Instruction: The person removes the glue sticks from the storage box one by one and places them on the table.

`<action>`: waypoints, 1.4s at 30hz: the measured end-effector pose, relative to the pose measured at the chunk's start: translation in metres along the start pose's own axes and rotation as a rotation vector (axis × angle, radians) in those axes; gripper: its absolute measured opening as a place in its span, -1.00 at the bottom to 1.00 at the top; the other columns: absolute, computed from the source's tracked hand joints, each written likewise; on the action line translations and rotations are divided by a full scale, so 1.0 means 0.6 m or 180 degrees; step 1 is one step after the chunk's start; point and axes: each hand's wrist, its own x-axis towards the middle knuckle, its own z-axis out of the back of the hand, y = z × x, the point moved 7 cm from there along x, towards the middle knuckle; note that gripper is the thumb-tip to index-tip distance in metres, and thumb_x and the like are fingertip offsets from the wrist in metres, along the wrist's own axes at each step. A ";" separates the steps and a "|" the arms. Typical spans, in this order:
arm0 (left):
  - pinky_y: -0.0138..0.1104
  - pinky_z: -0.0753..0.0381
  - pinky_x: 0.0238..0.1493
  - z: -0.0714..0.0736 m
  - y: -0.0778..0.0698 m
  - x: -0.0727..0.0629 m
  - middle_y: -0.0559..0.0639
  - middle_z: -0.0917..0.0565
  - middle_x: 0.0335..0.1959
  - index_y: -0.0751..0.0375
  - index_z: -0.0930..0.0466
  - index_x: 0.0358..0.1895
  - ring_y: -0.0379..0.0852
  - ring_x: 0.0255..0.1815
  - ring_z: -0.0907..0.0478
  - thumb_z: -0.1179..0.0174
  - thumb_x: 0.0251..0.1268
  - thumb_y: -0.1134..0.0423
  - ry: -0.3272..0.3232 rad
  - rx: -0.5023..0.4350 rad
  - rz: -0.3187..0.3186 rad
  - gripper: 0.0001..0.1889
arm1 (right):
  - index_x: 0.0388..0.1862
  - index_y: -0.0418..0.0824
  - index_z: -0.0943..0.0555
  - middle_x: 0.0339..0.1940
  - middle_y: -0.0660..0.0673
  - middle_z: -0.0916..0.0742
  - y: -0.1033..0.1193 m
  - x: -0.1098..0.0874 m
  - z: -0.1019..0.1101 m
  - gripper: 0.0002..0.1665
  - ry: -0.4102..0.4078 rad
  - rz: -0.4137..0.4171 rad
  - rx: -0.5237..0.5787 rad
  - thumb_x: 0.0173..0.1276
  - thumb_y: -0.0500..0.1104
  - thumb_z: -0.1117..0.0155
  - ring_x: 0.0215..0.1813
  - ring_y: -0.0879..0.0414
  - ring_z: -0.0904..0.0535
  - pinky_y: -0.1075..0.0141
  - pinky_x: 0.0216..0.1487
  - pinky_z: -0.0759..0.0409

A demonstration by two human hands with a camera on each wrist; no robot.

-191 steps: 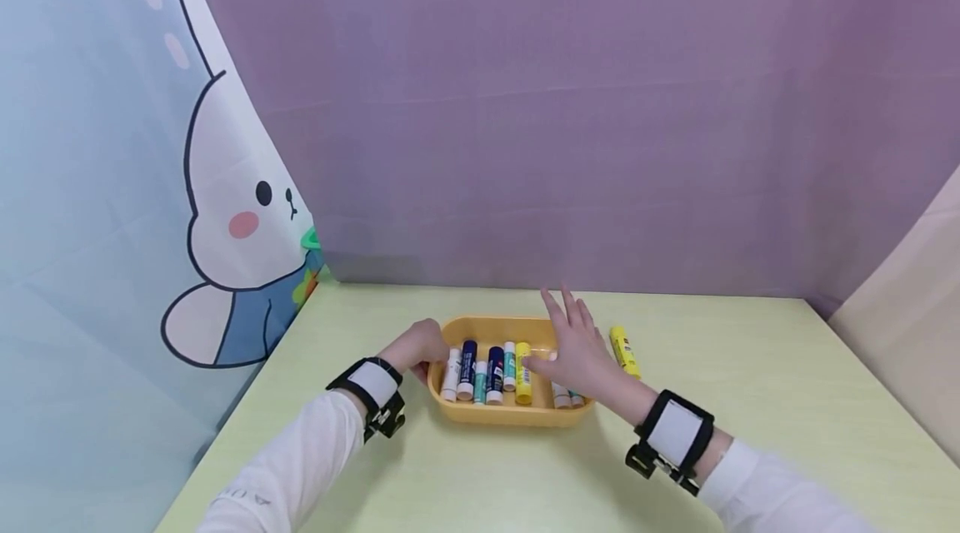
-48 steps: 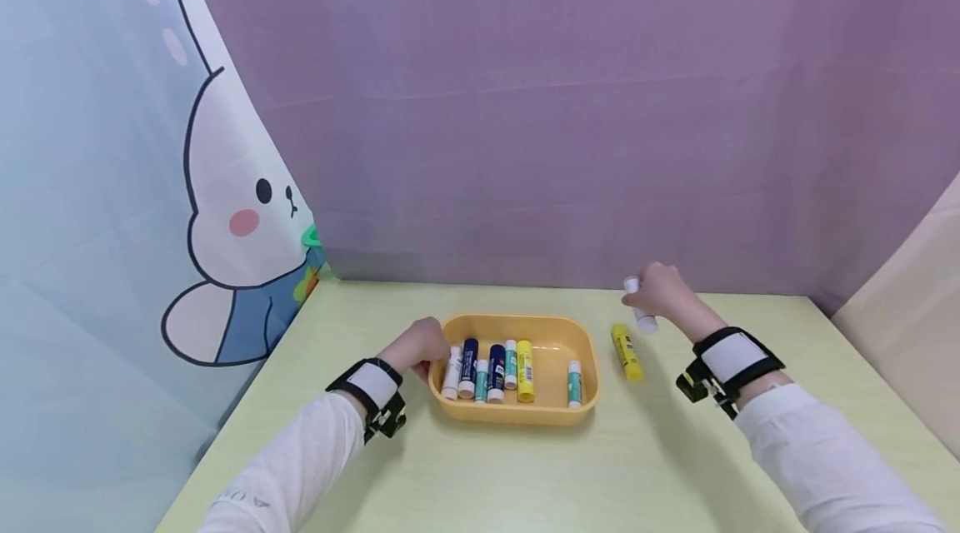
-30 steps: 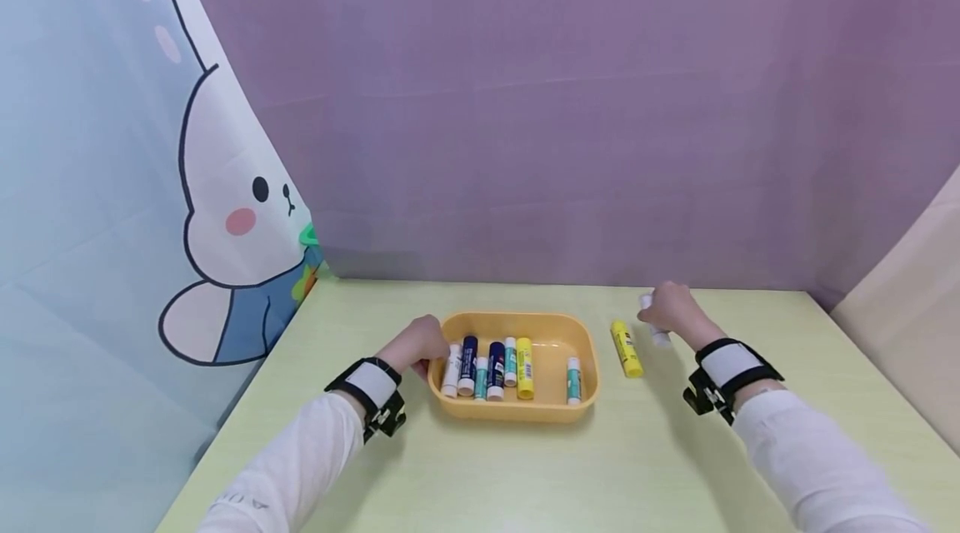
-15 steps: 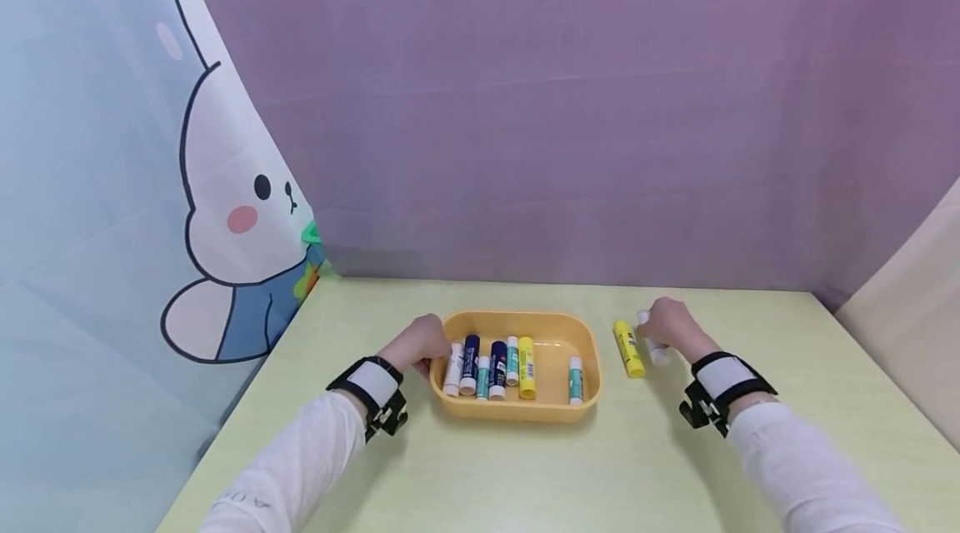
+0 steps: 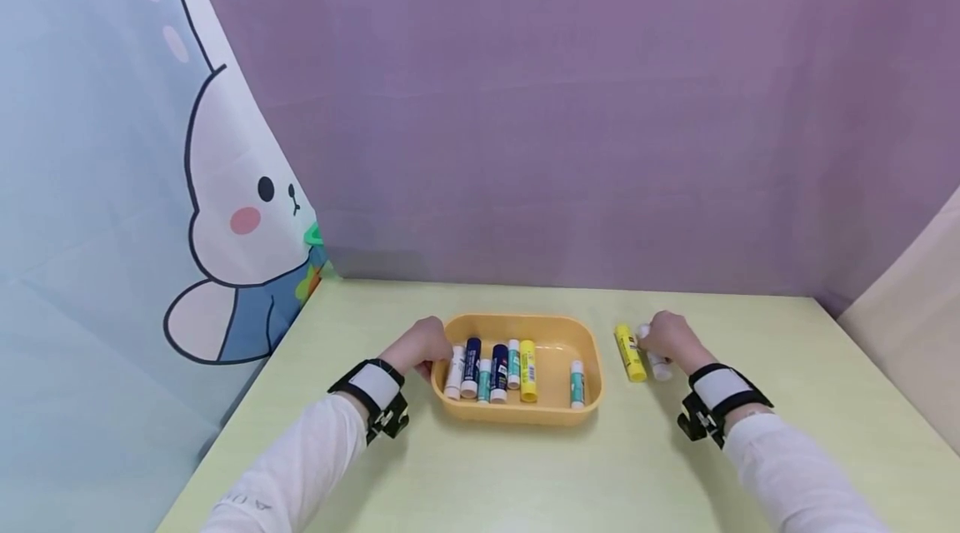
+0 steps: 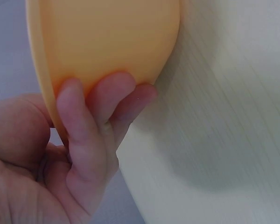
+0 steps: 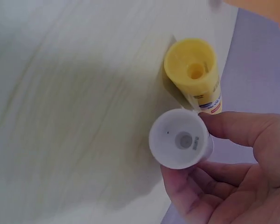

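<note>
My left hand (image 5: 426, 343) grips the left end of a yellow-orange plastic tray (image 5: 517, 414), thumb over the rim and fingers against the outer wall (image 6: 107, 42). Inside the tray lie several glue sticks: white, dark blue, teal and a yellow one (image 5: 528, 371) side by side at the left, and a teal-and-white one (image 5: 577, 384) apart at the right. My right hand (image 5: 672, 340) pinches a white glue stick (image 7: 179, 139) between thumb and fingers, at the table surface. Just left of it lies a yellow glue stick (image 5: 631, 353), roughly parallel to the white one.
The pale green-yellow table (image 5: 510, 483) carries the tray and the loose glue sticks. A purple cloth (image 5: 570, 117) hangs behind the table's back edge. At the left hangs a blue cloth (image 5: 90, 266) with a cartoon rabbit; a pale cloth (image 5: 915, 325) hangs at the right.
My right hand has taken the white glue stick from the tray's right part, carried it right, then lowered it beside the yellow one on the table. My left hand stays at the tray.
</note>
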 end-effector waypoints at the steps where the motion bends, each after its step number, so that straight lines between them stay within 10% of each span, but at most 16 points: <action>1: -0.26 -0.69 -0.65 0.000 0.000 0.000 0.17 -0.59 -0.55 0.46 -0.45 -0.24 -0.04 -0.75 -0.58 -0.12 0.11 0.44 -0.0001 0.0001 -0.0005 -0.84 | -0.39 -0.50 -0.46 -0.54 -0.23 -0.55 0.000 -0.001 -0.001 -0.71 -0.0004 -0.0014 0.0008 0.15 -0.24 -0.25 -0.59 0.07 -0.52 0.40 -0.64 -0.55; 42: -0.26 -0.68 -0.66 -0.003 0.001 0.000 0.18 -0.59 -0.53 0.46 -0.46 -0.21 -0.03 -0.74 -0.59 -0.12 0.11 0.46 0.0041 -0.0011 0.0017 -0.82 | -0.32 -0.54 -0.47 -0.50 -0.27 -0.55 -0.003 -0.004 -0.002 -0.67 0.0006 -0.0055 0.0043 0.12 -0.24 -0.23 -0.55 0.02 -0.53 0.37 -0.61 -0.58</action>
